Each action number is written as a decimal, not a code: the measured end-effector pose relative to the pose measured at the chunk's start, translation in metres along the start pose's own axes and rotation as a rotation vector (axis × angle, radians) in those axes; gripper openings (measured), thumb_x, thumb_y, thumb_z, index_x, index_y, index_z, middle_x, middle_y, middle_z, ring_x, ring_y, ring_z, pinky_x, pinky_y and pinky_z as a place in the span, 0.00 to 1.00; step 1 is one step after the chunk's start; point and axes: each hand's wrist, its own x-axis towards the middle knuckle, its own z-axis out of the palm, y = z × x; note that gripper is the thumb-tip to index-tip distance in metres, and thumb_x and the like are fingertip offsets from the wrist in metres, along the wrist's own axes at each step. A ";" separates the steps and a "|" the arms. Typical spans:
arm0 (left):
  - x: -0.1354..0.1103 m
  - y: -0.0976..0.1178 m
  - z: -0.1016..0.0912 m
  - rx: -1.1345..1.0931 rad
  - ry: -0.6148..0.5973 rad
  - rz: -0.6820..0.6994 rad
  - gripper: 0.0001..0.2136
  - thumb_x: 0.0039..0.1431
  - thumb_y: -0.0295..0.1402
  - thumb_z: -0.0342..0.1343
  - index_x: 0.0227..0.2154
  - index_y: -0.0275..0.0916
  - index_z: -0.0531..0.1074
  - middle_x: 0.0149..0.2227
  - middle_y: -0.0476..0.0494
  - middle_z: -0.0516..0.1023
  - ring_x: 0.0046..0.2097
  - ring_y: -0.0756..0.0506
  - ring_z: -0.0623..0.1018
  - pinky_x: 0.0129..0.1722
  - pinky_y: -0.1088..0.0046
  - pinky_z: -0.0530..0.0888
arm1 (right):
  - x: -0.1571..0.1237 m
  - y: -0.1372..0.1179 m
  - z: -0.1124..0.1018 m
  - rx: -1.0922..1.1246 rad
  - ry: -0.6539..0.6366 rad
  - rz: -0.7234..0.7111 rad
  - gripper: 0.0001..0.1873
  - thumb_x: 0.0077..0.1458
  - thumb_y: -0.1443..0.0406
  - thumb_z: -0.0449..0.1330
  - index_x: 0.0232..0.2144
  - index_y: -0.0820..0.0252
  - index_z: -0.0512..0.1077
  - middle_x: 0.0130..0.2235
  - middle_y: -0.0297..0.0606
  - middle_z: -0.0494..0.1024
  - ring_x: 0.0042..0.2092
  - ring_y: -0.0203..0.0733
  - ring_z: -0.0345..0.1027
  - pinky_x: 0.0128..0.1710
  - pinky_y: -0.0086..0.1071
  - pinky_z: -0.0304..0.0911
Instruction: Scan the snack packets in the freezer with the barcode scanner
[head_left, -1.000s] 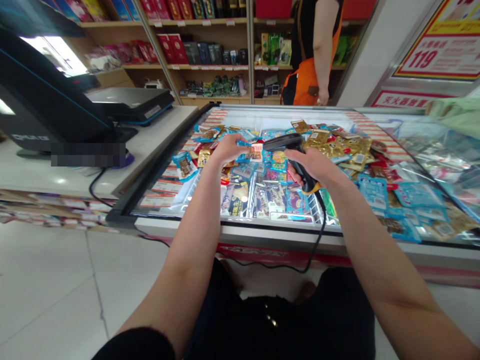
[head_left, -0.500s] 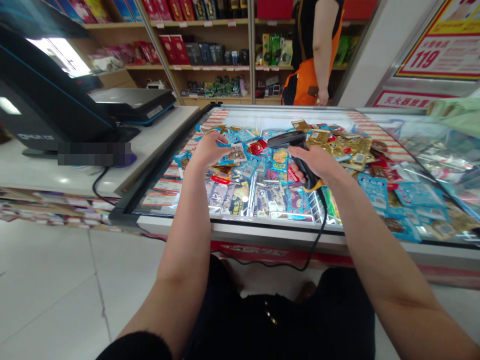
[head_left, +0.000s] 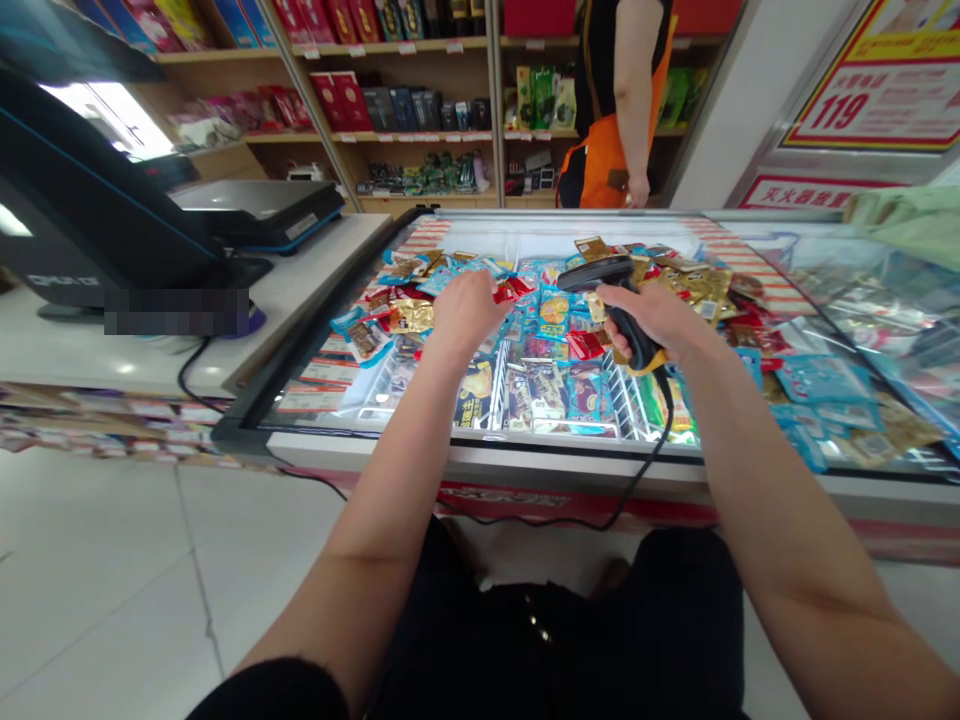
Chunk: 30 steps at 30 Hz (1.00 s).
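Note:
My left hand is over the pile of snack packets on the glass freezer top, beside a red packet. Its thumb looks apart from the fingers, which are partly hidden behind the hand; no packet shows in it. A blue packet and a gold packet lie to its left. My right hand is wrapped round the grip of a black and yellow barcode scanner, its head tilted toward the left above the packets. Another red packet lies below the scanner.
The scanner's black cable hangs over the freezer's front edge. Left, a counter bears a scale. Gold packets are heaped right. Behind the freezer stands a person in an orange apron.
My left hand has moved right, from a blue packet with a barcode label to beside the red packet. My right hand and the scanner have shifted slightly right.

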 end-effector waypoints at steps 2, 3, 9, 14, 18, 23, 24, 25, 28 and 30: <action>0.007 0.018 0.016 -0.048 -0.079 0.074 0.16 0.52 0.43 0.60 0.39 0.38 0.75 0.41 0.36 0.77 0.46 0.36 0.74 0.48 0.58 0.69 | 0.001 0.003 -0.009 0.021 -0.003 -0.031 0.17 0.56 0.55 0.62 0.24 0.58 0.64 0.19 0.36 0.70 0.16 0.34 0.60 0.12 0.27 0.56; 0.010 0.028 0.025 -0.066 -0.123 0.109 0.16 0.52 0.44 0.60 0.39 0.38 0.75 0.41 0.36 0.78 0.45 0.37 0.74 0.47 0.58 0.69 | 0.002 0.005 -0.013 0.032 0.000 -0.055 0.16 0.56 0.55 0.62 0.25 0.58 0.65 0.19 0.35 0.71 0.16 0.34 0.60 0.12 0.27 0.56; 0.015 0.075 0.076 -0.030 -0.314 0.298 0.27 0.49 0.53 0.60 0.43 0.34 0.76 0.47 0.30 0.76 0.48 0.35 0.74 0.45 0.60 0.70 | 0.006 0.010 -0.026 0.051 0.057 -0.006 0.16 0.55 0.56 0.63 0.24 0.57 0.64 0.19 0.34 0.70 0.16 0.35 0.61 0.14 0.28 0.59; 0.016 0.084 0.088 0.035 -0.362 0.390 0.25 0.46 0.46 0.64 0.43 0.33 0.76 0.49 0.29 0.74 0.54 0.33 0.71 0.51 0.60 0.68 | 0.007 0.013 -0.026 0.090 0.051 -0.021 0.16 0.54 0.56 0.64 0.24 0.57 0.65 0.19 0.34 0.69 0.17 0.35 0.61 0.14 0.28 0.58; 0.019 0.071 0.079 -0.079 -0.431 0.293 0.26 0.40 0.39 0.68 0.43 0.34 0.73 0.47 0.32 0.75 0.48 0.36 0.74 0.44 0.63 0.70 | 0.008 0.015 -0.025 0.086 0.055 -0.008 0.15 0.55 0.57 0.63 0.25 0.57 0.64 0.19 0.35 0.69 0.17 0.35 0.61 0.13 0.28 0.58; 0.027 0.044 0.063 -0.242 -0.457 0.179 0.22 0.41 0.32 0.68 0.42 0.37 0.71 0.40 0.39 0.77 0.39 0.41 0.76 0.36 0.66 0.69 | 0.008 0.014 -0.020 0.061 0.051 -0.051 0.16 0.55 0.57 0.63 0.25 0.58 0.63 0.20 0.35 0.70 0.17 0.34 0.61 0.13 0.27 0.59; 0.028 0.040 0.060 -0.258 -0.455 0.166 0.21 0.41 0.31 0.67 0.41 0.37 0.71 0.39 0.39 0.77 0.38 0.41 0.76 0.36 0.66 0.69 | 0.008 0.014 -0.018 0.057 0.047 -0.054 0.16 0.56 0.57 0.63 0.25 0.58 0.63 0.20 0.35 0.70 0.17 0.34 0.60 0.13 0.27 0.58; 0.030 0.036 0.056 -0.276 -0.452 0.149 0.20 0.40 0.29 0.67 0.40 0.37 0.72 0.38 0.40 0.77 0.37 0.41 0.76 0.36 0.65 0.68 | 0.007 0.013 -0.017 0.055 0.043 -0.054 0.16 0.56 0.57 0.62 0.25 0.58 0.63 0.20 0.35 0.69 0.16 0.34 0.60 0.13 0.27 0.58; 0.033 0.024 0.045 -0.357 -0.454 0.080 0.21 0.40 0.26 0.66 0.41 0.37 0.72 0.31 0.44 0.77 0.33 0.43 0.76 0.35 0.65 0.68 | 0.007 0.011 -0.012 0.045 0.032 -0.034 0.16 0.57 0.58 0.61 0.24 0.58 0.63 0.19 0.35 0.69 0.16 0.33 0.59 0.13 0.27 0.58; 0.036 0.016 0.039 -0.399 -0.440 0.046 0.18 0.41 0.26 0.65 0.39 0.37 0.73 0.27 0.46 0.75 0.31 0.44 0.75 0.35 0.65 0.68 | 0.008 0.009 -0.010 0.034 0.025 -0.023 0.16 0.56 0.58 0.62 0.23 0.58 0.63 0.19 0.35 0.69 0.16 0.34 0.59 0.13 0.27 0.58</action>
